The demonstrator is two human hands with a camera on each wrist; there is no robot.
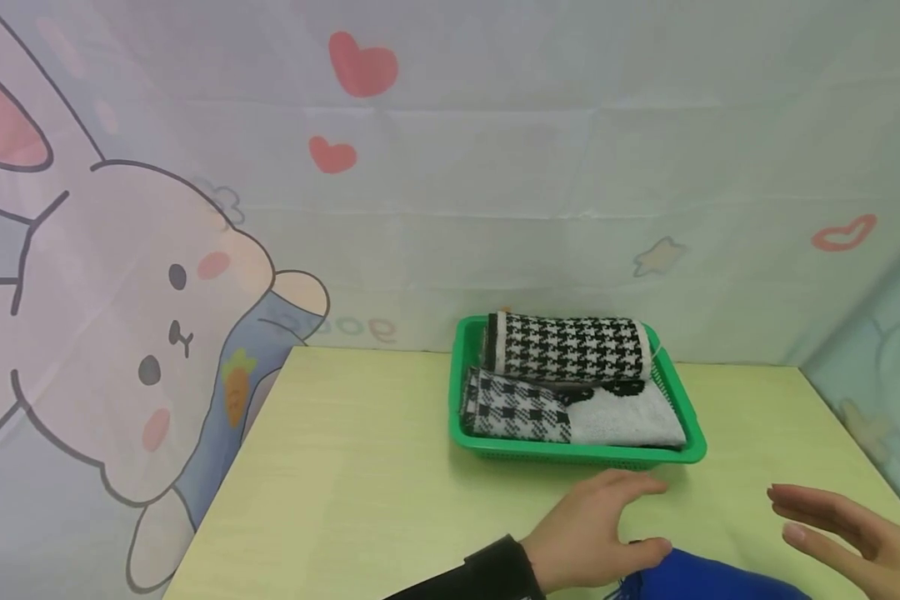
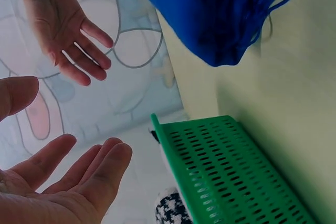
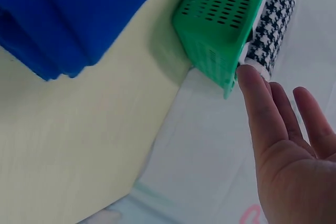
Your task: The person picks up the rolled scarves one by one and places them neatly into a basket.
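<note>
A folded blue fringed cloth (image 1: 712,579), perhaps a scarf, lies at the table's near edge, partly cut off in the head view. My left hand (image 1: 596,529) hovers by its left end, fingers spread and holding nothing. To the right, my right hand (image 1: 862,542) is held in the air with its fingers extended and nothing in them. Both wrist views show the blue cloth (image 2: 210,14) apart from the fingers. Beyond the hands stands a green basket (image 1: 577,451). Inside it are a rolled black-and-white houndstooth cloth (image 1: 570,346) and a folded checked cloth with a pale part (image 1: 521,408).
The pale yellow table (image 1: 345,467) runs back to a printed fabric backdrop (image 1: 495,183) with hearts and a rabbit. The perforated basket stands close to that backdrop, near the table's far edge. More backdrop fabric (image 1: 885,350) hangs at the right side.
</note>
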